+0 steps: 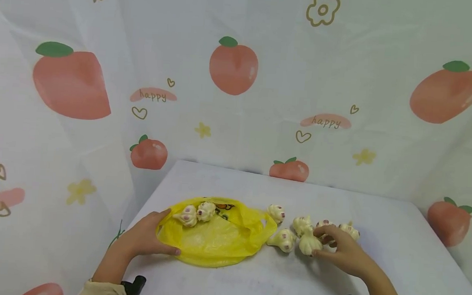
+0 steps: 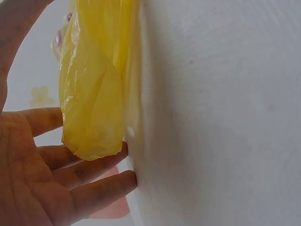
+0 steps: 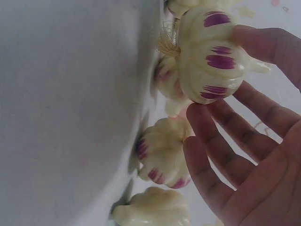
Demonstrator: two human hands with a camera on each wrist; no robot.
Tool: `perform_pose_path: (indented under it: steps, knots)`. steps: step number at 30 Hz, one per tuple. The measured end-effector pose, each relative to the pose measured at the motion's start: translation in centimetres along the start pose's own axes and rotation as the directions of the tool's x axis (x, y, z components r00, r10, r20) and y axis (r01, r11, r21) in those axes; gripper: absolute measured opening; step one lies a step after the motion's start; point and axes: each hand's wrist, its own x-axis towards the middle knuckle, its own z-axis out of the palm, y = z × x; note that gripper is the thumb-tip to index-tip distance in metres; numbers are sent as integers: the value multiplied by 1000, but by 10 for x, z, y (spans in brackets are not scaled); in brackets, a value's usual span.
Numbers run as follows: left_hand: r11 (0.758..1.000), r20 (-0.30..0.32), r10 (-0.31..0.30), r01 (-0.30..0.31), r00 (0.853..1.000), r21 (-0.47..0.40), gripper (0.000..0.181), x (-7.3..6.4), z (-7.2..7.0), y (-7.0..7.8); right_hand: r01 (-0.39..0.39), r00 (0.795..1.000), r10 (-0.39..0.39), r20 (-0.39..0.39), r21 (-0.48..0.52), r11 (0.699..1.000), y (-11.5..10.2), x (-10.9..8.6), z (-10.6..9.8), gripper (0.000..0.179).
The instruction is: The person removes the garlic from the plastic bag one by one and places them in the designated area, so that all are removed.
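Saw two bare hands well apart above a white table [image 1: 227, 291]. At left, found the left hand [image 1: 145, 235] with thumb and fingers stretched, almost straight, spread wide at the left end of a yellow plastic bag [image 1: 222, 243], with the thumb along the near edge and the fingers toward the far side. Saw the bag lying on the table with its mouth wide, showing a small orange and black print [image 1: 225, 207], and holding two garlic bulbs [image 1: 187, 216] side by side near the left hand.

At right, found the right hand [image 1: 344, 253] pinching one pale garlic bulb [image 3: 211, 56] between thumb and fingertips, to the right of the bag and apart from it. In the right wrist view, noticed purple streaks on this bulb, with thin roots turned toward the table and the stem tip pointing away. Could not tell about contact of this bulb with the table. Counted at least five other bulbs [image 1: 285, 240] lying in a loose group around it.

Noticed also beige sleeves [image 1: 103, 291] on both arms, a black device [image 1: 133, 286] at each wrist, and a thin green strand [image 1: 118, 235] beyond the left forearm. Behind, saw a white cloth [image 1: 178, 35] printed with red fruits, hearts, yellow flowers and the word "happy".
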Motion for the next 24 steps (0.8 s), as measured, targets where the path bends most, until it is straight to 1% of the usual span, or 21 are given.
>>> perform_pose_path:
  steps: [6, 11, 14, 19, 24]
  knots:
    - [1000, -7, 14, -14, 1000, 3, 128, 0, 2, -2, 37, 999, -37, -4, -10, 999, 2, 0, 4, 39]
    - [1000, -4, 16, -16, 1000, 9, 129, 0, 3, -3, 34, 999, -34, -11, -26, 999, 2, 0, 4, 36]
    - [1000, -5, 16, -16, 1000, 13, 130, 1, 3, -4, 34, 999, -35, -25, -41, 999, 1, 1, 1, 30]
    - [1000, -8, 12, -12, 1000, 17, 130, 2, 2, -3, 18, 999, -21, -46, -61, 998, -7, 5, -5, 23]
    - [1000, -8, 8, -8, 1000, 16, 130, 2, 2, -3, 33, 997, -38, -65, -72, 997, -20, 11, -6, 27]
